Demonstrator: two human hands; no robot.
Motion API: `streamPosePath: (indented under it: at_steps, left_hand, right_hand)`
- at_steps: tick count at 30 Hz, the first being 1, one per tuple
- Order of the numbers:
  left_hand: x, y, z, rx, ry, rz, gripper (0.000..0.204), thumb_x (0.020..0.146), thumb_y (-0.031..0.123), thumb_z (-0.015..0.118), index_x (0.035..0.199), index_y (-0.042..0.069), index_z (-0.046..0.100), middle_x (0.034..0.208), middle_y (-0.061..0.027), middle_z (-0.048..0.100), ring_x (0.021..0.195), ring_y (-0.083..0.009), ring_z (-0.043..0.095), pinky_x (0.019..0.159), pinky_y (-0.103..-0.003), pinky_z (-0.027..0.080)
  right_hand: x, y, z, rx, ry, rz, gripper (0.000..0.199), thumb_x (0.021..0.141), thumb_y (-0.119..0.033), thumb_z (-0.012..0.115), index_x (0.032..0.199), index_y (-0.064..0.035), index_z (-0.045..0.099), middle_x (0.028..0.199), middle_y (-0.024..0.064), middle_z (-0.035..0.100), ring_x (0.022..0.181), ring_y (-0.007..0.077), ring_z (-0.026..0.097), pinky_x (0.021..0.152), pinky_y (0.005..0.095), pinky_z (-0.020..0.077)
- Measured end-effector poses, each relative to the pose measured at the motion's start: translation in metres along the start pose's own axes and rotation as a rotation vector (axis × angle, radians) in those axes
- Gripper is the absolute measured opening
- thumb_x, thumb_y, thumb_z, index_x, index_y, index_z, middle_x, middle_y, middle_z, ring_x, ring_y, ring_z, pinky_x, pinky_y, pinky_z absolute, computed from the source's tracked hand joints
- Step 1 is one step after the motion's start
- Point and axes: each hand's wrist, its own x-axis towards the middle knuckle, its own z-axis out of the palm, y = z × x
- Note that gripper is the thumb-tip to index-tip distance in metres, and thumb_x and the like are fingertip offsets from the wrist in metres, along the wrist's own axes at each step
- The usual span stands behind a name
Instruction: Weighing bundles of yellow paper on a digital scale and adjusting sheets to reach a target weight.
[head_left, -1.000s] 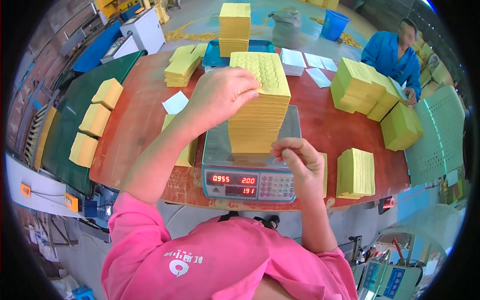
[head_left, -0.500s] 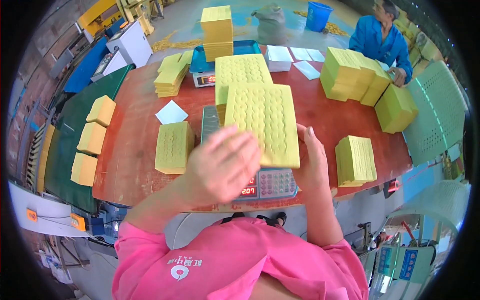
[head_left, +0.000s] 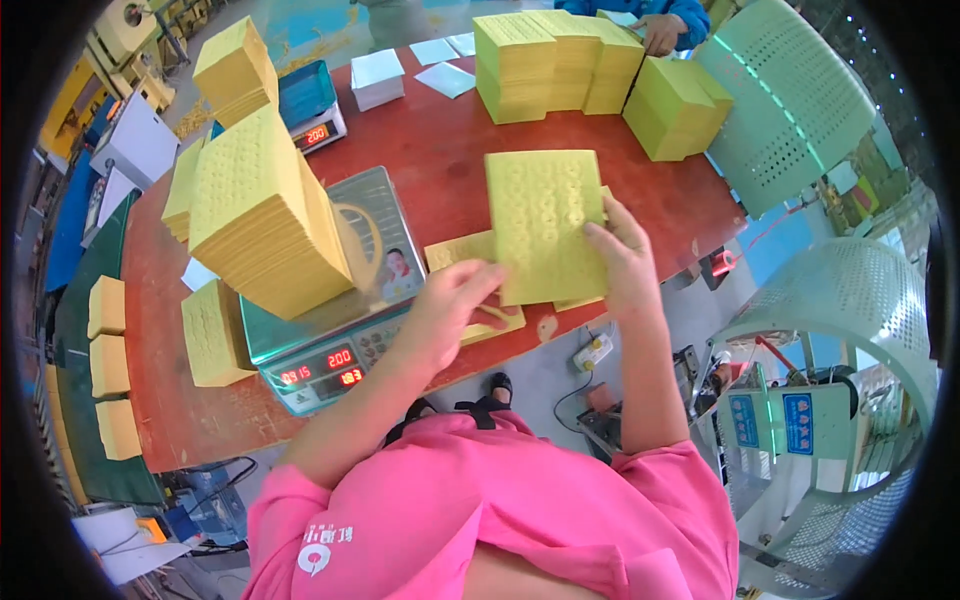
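Observation:
A bundle of yellow embossed paper sheets [head_left: 545, 225] is tilted up in front of me. My right hand [head_left: 628, 245] grips its right edge, thumb on the front face. At the bundle's lower left edge, the fingers of my left hand [head_left: 462, 300] are bent and pinched together against the sheets. More yellow paper [head_left: 460, 248] lies on the table behind and beneath my hands, partly covered. To the left, a tall stack of the same paper [head_left: 265, 215] stands on a teal digital scale [head_left: 330, 370] with lit red digits. A curled tan strip [head_left: 375, 240] stands beside that stack.
A smaller yellow stack [head_left: 215, 335] sits left of the scale. Behind are a second scale [head_left: 320, 132], white papers [head_left: 378, 80] and large yellow stacks [head_left: 515, 70]. A co-worker's hand [head_left: 662, 35] is at the far right. Orange-yellow blocks [head_left: 110, 365] line a green surface at left.
My view has turned to the right. The paper bundle has moved from over the scale to its right. My left hand has shifted from the bundle's face to its lower left edge.

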Motion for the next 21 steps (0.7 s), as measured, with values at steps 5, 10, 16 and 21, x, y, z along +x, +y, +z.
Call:
streamPosePath:
  at_steps: [5,10,16,21]
  left_hand:
    - [0.058,-0.053,0.039,0.107,0.055,-0.001,0.024,0.097,0.022,0.06,0.108,0.002,0.064,0.096,-0.0053,0.068,0.082,-0.0128,0.065,0.069,-0.026,0.052]
    - [0.071,-0.093,0.068,0.223,0.27,0.12,0.032,0.095,0.017,0.064,0.121,-0.001,0.06,0.099,-0.0047,0.065,0.088,-0.0105,0.062,0.073,-0.026,0.051]
    - [0.072,-0.114,0.09,0.553,0.403,0.479,0.047,0.088,0.015,0.072,0.127,-0.005,0.055,0.11,-0.0113,0.059,0.102,-0.0201,0.058,0.089,-0.031,0.046]
    - [0.069,-0.116,0.093,0.582,0.453,0.548,0.047,0.085,0.009,0.072,0.127,-0.003,0.055,0.114,-0.0139,0.057,0.105,-0.025,0.057,0.091,-0.033,0.046]
  right_hand:
    - [0.034,0.005,-0.096,-0.017,0.035,0.117,0.044,0.091,-0.001,0.053,0.135,0.0042,0.051,0.121,0.0106,0.062,0.107,0.0182,0.062,0.093,0.0324,0.0497]
    - [0.049,0.011,-0.129,-0.076,-0.048,0.225,0.044,0.091,-0.001,0.052,0.135,0.0057,0.05,0.121,0.014,0.062,0.108,0.0192,0.062,0.094,0.0348,0.0495]
    - [0.055,0.01,-0.122,-0.141,-0.109,0.278,0.045,0.091,0.0,0.052,0.135,0.0071,0.049,0.12,0.0139,0.062,0.106,0.0191,0.062,0.093,0.0331,0.0492]
    - [0.056,0.021,-0.114,-0.316,-0.083,0.23,0.044,0.09,0.002,0.052,0.133,0.0074,0.05,0.12,0.0126,0.062,0.107,0.0171,0.061,0.095,0.0304,0.0472]
